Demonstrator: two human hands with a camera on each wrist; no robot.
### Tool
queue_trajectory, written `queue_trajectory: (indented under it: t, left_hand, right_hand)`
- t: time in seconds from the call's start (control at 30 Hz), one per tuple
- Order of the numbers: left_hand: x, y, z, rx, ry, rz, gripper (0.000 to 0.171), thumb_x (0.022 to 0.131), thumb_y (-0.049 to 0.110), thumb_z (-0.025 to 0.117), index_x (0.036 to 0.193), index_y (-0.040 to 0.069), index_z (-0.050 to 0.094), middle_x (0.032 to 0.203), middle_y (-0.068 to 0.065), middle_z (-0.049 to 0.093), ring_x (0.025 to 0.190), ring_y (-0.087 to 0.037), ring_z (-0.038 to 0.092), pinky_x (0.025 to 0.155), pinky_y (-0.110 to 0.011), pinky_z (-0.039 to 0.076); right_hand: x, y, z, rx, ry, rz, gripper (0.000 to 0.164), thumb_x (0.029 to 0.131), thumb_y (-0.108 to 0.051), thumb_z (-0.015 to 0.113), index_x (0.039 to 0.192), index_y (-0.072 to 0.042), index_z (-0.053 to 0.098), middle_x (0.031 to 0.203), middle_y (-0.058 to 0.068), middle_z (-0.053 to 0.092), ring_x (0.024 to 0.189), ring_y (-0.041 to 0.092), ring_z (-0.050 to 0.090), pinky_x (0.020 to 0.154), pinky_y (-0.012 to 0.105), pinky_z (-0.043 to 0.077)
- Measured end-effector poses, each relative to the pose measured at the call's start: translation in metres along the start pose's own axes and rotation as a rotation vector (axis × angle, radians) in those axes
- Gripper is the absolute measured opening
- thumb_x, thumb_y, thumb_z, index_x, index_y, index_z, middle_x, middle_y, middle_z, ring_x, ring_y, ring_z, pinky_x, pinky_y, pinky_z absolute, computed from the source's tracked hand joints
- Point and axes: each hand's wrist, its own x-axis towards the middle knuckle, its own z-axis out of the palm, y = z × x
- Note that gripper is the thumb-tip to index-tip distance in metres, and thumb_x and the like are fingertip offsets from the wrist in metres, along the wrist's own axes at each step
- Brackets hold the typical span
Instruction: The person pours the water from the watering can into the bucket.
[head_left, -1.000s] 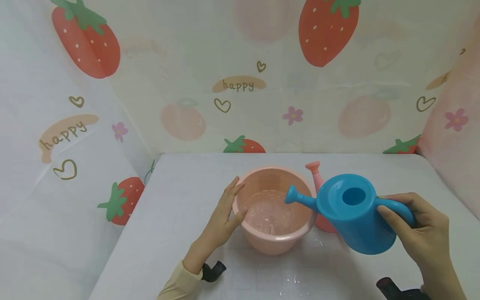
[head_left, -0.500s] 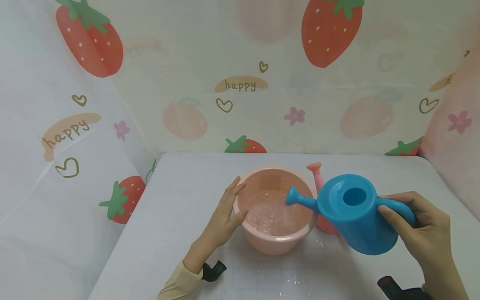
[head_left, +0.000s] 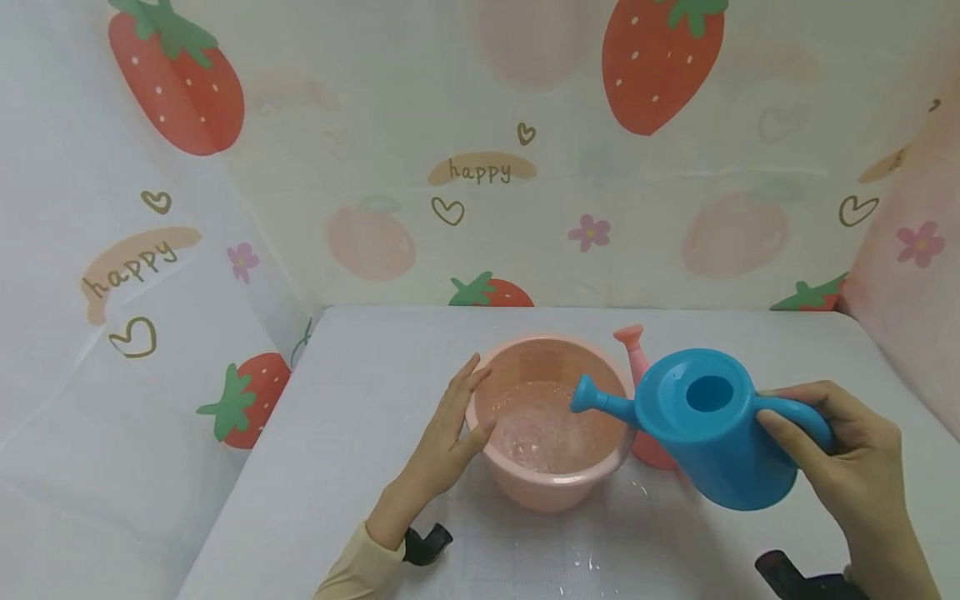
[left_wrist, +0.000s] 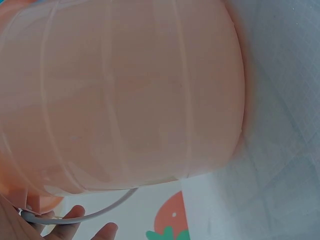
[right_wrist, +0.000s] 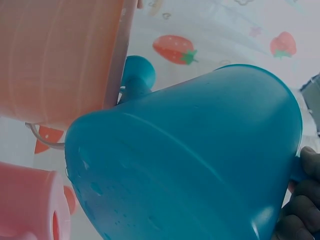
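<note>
Grips the curved handle of a blue watering can (head_left: 720,458) with the right hand (head_left: 858,454), with fingers curled round it and the thumb on the near side. Holds it aloft, tilted, over the right part of the tabletop (head_left: 375,350), with its spout reaching past the right rim of a pink bucket (head_left: 547,496) and its sprinkler head above the rippled water (head_left: 536,429) inside. Rests the left hand (head_left: 446,437) against the left side of the bucket's rim, with relaxed, extended fingers and the thumb over the edge. Has the bucket upright on the tabletop, with a thin grey bail (left_wrist: 107,209) attached near the rim. Has a pink watering can (head_left: 632,343) just beside the bucket, partly hidden behind the blue one. Shows droplets (head_left: 588,562) on the tabletop and a strawberry-printed backdrop (head_left: 480,100) behind.
</note>
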Motion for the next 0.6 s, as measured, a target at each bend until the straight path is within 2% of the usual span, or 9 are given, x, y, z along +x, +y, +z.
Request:
queue_trajectory:
  t: [0.27,0.37,0.6]
  left_hand:
    - [0.0002,0.0004,0.0002,0.005,0.004,0.006,0.059,0.093,0.043,0.043,0.145,0.02,0.028,0.155,-0.003,0.015,0.141,-0.023,0.016,0.104,-0.059,0.026]
    - [0.0002,-0.0001,0.0004,0.003,0.006,0.009,0.059,0.093,0.044,0.043,0.145,0.02,0.028,0.155,-0.005,0.015,0.141,-0.023,0.016,0.104,-0.06,0.026]
    - [-0.0005,-0.001,0.001,0.0,0.004,0.001,0.059,0.093,0.043,0.044,0.145,0.022,0.028,0.155,0.002,0.013,0.141,-0.022,0.016,0.104,-0.06,0.027]
  right_hand:
    - [-0.0009,-0.0007,-0.0003,0.017,0.006,0.019,0.023,0.069,0.025,0.061,0.091,0.019,0.059,0.085,-0.004,0.069,0.078,0.004,0.065,0.08,0.012,0.047]
    - [-0.0009,-0.0019,-0.0001,0.018,0.01,0.024,0.023,0.07,0.025,0.061,0.091,0.019,0.059,0.085,-0.004,0.069,0.078,0.004,0.065,0.08,0.012,0.047]
    - [-0.0013,-0.0047,0.0008,-0.025,0.004,0.046,0.023,0.07,0.024,0.062,0.092,0.017,0.06,0.086,-0.005,0.069,0.078,0.004,0.066,0.079,0.012,0.048]
